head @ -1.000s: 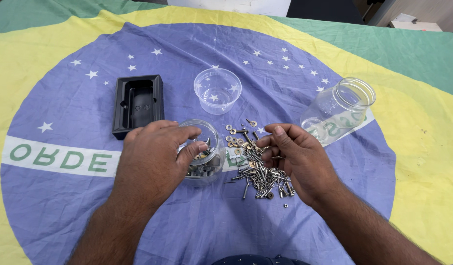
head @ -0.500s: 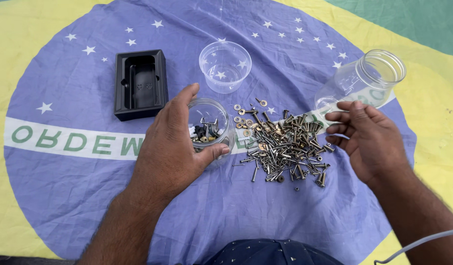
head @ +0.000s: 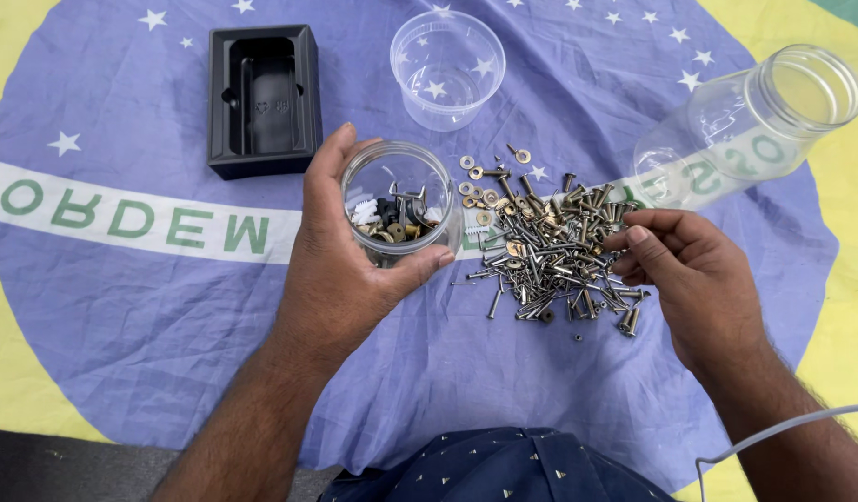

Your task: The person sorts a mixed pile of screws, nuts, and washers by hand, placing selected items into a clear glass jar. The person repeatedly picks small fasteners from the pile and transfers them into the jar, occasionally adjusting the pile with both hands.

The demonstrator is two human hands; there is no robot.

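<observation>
Left hand (head: 340, 270) wraps small clear jar (head: 398, 200) of sorted hardware, centre; right hand (head: 694, 270), fingertips pinched at screw pile (head: 550, 246) edge, contents unclear. Risk: loose grip tips jar, remixing pile. Far: empty cup (head: 447, 65), toppled jar (head: 745, 125).

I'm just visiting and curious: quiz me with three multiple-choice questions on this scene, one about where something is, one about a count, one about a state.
1. Where is the black tray?
A. Left of the empty round tub
B. Under the right hand
C. Inside the lying jar

2. How many clear containers are in view?
A. One
B. Three
C. Five

3. How is the big jar at right?
A. Upright, lidded
B. On its side, open
C. Held up

Answers:
1 A, it lies on the cloth left of the tub.
2 B: tub, lying jar, and small jar in the left hand.
3 B, its open mouth faces sideways.
</observation>
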